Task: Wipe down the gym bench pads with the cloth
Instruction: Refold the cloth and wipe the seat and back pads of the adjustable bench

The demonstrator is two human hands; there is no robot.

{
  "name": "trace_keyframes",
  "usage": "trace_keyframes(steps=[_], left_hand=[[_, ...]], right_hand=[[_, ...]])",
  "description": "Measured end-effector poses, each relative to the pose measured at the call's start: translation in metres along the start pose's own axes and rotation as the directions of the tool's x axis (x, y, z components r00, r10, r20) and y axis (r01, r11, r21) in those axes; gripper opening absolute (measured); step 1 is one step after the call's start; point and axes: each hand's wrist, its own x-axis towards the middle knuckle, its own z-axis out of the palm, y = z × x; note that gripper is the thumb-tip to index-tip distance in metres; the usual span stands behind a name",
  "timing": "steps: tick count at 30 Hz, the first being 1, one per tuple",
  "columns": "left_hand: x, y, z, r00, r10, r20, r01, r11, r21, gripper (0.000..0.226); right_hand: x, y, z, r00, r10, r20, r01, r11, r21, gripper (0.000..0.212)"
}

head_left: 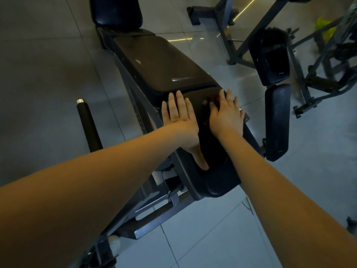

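On the near seat pad (222, 180) of a gym bench, the left hand (181, 120) lies flat, fingers straight. At its 3 o'clock, the right hand (227, 117), fingers spread, presses a dark cloth (206, 118).

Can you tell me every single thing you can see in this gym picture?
seat pad: one, black, nearest, under both hands
back pad: one, dark brownish black, just beyond the seat pad
head pad: one, black, far end of the bench
cloth: one, dark reddish, on the seat pad, mostly hidden under the right hand
bench frame: one, grey metal, below the pads
roller bar: one, black with a silver cap, left of the bench
side pads: two, black, on a frame at right
yellow-green thing: one, top right, too blurred to name
floor: grey tiles, all around
left hand: flat on the seat pad
right hand: flat, pressing the cloth
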Motion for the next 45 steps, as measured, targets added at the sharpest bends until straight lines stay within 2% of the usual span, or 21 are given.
trace_keyframes(steps=[7,10,13,15,18,23,33,36,39,41,45], left_hand=[[-0.004,0.002,-0.001,1.0,-0.026,-0.015,0.027,0.996,0.084,0.171],[-0.005,0.0,0.002,0.996,-0.013,-0.088,0.018,0.998,0.055,0.154],[-0.01,-0.003,-0.002,1.0,0.007,-0.007,-0.007,1.0,0.026,0.169],[-0.012,-0.003,-0.006,0.999,0.031,0.015,-0.031,0.999,0.007,0.171],[-0.01,-0.004,-0.004,0.999,0.025,0.021,-0.025,1.0,0.0,0.172],[-0.009,-0.003,-0.001,0.999,0.038,0.0,-0.038,0.999,-0.032,0.169],[-0.004,0.0,0.0,1.0,0.0,0.003,0.0,1.0,0.017,0.172],[-0.003,-0.001,0.005,0.995,-0.013,-0.1,0.013,1.0,0.007,0.162],[-0.007,-0.001,-0.002,1.0,0.012,0.0,-0.012,1.0,0.011,0.17],[-0.009,-0.003,-0.005,0.999,0.029,0.014,-0.029,0.999,-0.017,0.17],[-0.006,-0.007,-0.002,0.998,0.058,0.015,-0.057,0.997,-0.042,0.165]], right_hand=[[0.031,-0.012,-0.005,0.999,0.049,0.004,-0.049,0.996,0.076,0.058],[0.015,-0.002,-0.011,0.99,-0.129,0.057,0.121,0.985,0.119,0.059],[-0.029,0.021,-0.011,0.952,-0.29,0.104,0.271,0.949,0.161,0.058],[-0.059,0.03,-0.01,0.944,-0.311,0.107,0.293,0.944,0.153,0.057],[-0.077,0.031,-0.002,0.952,-0.287,0.102,0.281,0.957,0.073,0.058],[-0.049,0.011,0.006,0.983,-0.18,0.02,0.181,0.983,-0.04,0.056],[0.032,-0.027,-0.001,0.999,-0.034,-0.007,0.034,0.998,0.051,0.051],[0.025,-0.023,-0.004,0.991,-0.136,0.007,0.135,0.986,0.093,0.05],[-0.012,-0.006,-0.01,0.964,-0.265,0.037,0.258,0.958,0.128,0.052],[-0.047,0.008,-0.011,0.946,-0.321,0.055,0.311,0.94,0.14,0.054],[-0.09,0.026,-0.006,0.934,-0.343,0.096,0.332,0.936,0.115,0.055]])
